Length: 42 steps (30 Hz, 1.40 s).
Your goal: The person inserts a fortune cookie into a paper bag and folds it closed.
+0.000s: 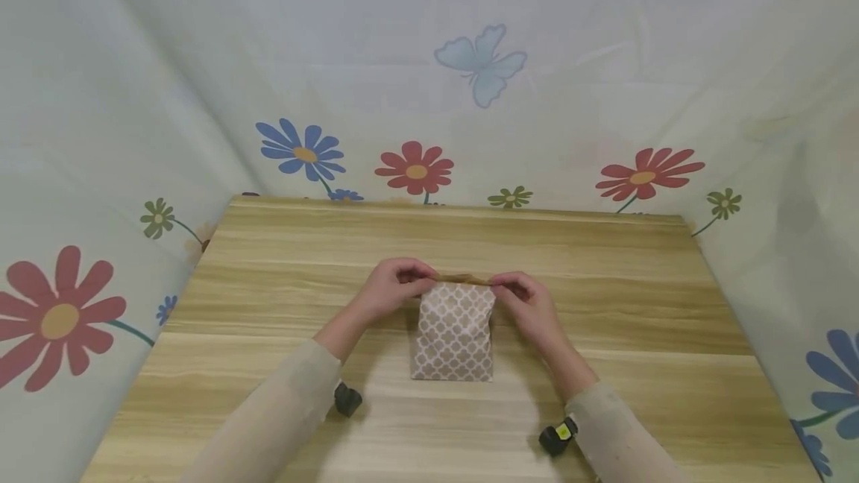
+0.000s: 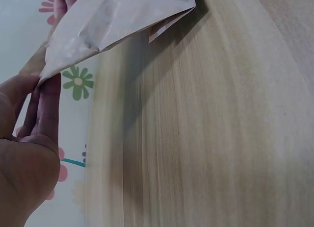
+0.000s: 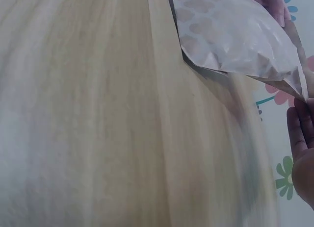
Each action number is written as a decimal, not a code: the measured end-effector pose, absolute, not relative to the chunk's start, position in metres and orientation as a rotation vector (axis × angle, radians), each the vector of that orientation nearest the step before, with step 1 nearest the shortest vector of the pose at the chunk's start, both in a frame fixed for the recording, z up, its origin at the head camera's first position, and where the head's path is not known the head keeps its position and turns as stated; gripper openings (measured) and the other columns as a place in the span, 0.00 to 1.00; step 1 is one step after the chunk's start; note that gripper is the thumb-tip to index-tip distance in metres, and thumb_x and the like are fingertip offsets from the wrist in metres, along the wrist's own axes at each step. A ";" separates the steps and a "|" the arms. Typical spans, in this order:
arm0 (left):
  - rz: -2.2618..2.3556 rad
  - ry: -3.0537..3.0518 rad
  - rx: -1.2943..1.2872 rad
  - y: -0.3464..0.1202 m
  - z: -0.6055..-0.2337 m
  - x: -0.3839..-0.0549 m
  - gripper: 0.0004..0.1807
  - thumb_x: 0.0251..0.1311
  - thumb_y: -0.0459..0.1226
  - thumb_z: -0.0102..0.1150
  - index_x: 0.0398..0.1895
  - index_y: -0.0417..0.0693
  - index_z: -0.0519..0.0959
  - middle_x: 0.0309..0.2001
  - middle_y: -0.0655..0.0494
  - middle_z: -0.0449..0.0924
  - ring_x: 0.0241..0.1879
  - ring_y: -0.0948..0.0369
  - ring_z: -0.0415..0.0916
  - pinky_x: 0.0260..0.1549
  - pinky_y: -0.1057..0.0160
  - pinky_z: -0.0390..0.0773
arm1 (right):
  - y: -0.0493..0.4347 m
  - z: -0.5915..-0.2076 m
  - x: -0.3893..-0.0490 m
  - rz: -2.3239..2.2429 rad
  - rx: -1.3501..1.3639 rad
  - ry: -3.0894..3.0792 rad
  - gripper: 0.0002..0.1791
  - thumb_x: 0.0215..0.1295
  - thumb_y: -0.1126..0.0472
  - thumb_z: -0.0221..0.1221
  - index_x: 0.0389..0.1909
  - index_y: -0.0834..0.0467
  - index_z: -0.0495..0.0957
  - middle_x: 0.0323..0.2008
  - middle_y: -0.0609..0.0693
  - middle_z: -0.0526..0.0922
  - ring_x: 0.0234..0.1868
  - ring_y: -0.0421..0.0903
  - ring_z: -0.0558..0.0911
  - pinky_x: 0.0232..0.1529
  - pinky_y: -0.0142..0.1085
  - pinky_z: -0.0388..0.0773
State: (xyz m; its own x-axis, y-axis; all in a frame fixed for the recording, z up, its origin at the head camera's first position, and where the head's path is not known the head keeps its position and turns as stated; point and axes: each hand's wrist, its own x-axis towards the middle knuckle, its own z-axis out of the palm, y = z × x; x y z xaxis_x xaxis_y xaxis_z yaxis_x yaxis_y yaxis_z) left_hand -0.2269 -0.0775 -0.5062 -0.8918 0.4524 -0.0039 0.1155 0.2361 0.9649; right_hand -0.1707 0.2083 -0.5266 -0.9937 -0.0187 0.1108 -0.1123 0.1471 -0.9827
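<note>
A paper bag (image 1: 455, 334) with a beige and white lattice pattern is held at its top corners by both hands over the wooden table. My left hand (image 1: 396, 285) pinches the upper left corner between thumb and fingers. At the upper right corner, my right hand (image 1: 530, 304) does the same. Between them the bag's brown top edge (image 1: 463, 279) runs nearly level. In the left wrist view the bag (image 2: 122, 18) slopes up from the left fingertips. The right wrist view shows the bag's side (image 3: 235, 36) bulging slightly. Its inside is hidden.
The wood-grain table (image 1: 604, 267) spreads out on all sides of the bag. Behind it hangs a pale cloth (image 1: 570, 13) printed with flowers and a blue butterfly. Small black devices sit at the left cuff (image 1: 347, 399) and the right cuff (image 1: 557, 437).
</note>
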 end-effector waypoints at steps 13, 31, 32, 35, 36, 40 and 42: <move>1.645 2.185 0.517 -0.085 -0.503 -0.225 0.08 0.71 0.31 0.67 0.49 0.43 0.90 0.49 0.51 0.90 0.46 0.58 0.86 0.46 0.63 0.86 | 0.217 -0.520 -0.174 1.936 0.341 -2.348 0.07 0.72 0.75 0.62 0.45 0.69 0.87 0.51 0.66 0.88 0.51 0.37 0.85 0.55 0.27 0.81; 1.643 2.012 0.553 -0.090 -0.503 -0.225 0.09 0.72 0.29 0.65 0.51 0.37 0.88 0.49 0.47 0.90 0.40 0.50 0.89 0.49 0.43 0.88 | 0.219 -0.519 -0.171 1.914 0.304 -2.387 0.08 0.71 0.75 0.61 0.44 0.68 0.89 0.50 0.65 0.88 0.53 0.38 0.85 0.57 0.29 0.82; 1.646 2.009 0.555 -0.090 -0.504 -0.225 0.09 0.72 0.29 0.65 0.50 0.37 0.88 0.49 0.46 0.90 0.40 0.50 0.89 0.49 0.43 0.88 | 0.219 -0.519 -0.171 1.914 0.304 -2.388 0.09 0.71 0.76 0.61 0.44 0.68 0.89 0.50 0.65 0.88 0.52 0.37 0.85 0.57 0.29 0.82; 1.639 2.006 0.557 -0.091 -0.505 -0.224 0.08 0.72 0.29 0.65 0.50 0.38 0.89 0.48 0.47 0.90 0.40 0.50 0.88 0.49 0.42 0.88 | 0.219 -0.520 -0.171 1.898 0.311 -2.398 0.11 0.69 0.78 0.59 0.43 0.68 0.89 0.49 0.64 0.89 0.52 0.37 0.85 0.56 0.29 0.82; 1.634 2.005 0.558 -0.091 -0.506 -0.224 0.08 0.72 0.29 0.65 0.50 0.38 0.89 0.48 0.47 0.90 0.40 0.50 0.88 0.49 0.42 0.88 | 0.219 -0.520 -0.171 1.887 0.320 -2.401 0.12 0.68 0.78 0.58 0.43 0.68 0.89 0.49 0.64 0.89 0.52 0.37 0.85 0.56 0.29 0.82; 1.621 1.979 0.550 -0.092 -0.509 -0.224 0.09 0.72 0.29 0.65 0.51 0.39 0.88 0.50 0.47 0.89 0.42 0.53 0.88 0.49 0.45 0.88 | 0.220 -0.520 -0.169 1.839 0.354 -2.420 0.14 0.67 0.78 0.57 0.43 0.66 0.90 0.50 0.62 0.89 0.53 0.40 0.85 0.56 0.28 0.82; 1.617 1.960 0.545 -0.093 -0.510 -0.223 0.09 0.72 0.29 0.64 0.51 0.38 0.88 0.51 0.46 0.89 0.42 0.54 0.88 0.49 0.47 0.89 | 0.220 -0.521 -0.168 1.822 0.357 -2.429 0.14 0.68 0.78 0.57 0.43 0.65 0.91 0.50 0.61 0.89 0.54 0.41 0.85 0.57 0.28 0.81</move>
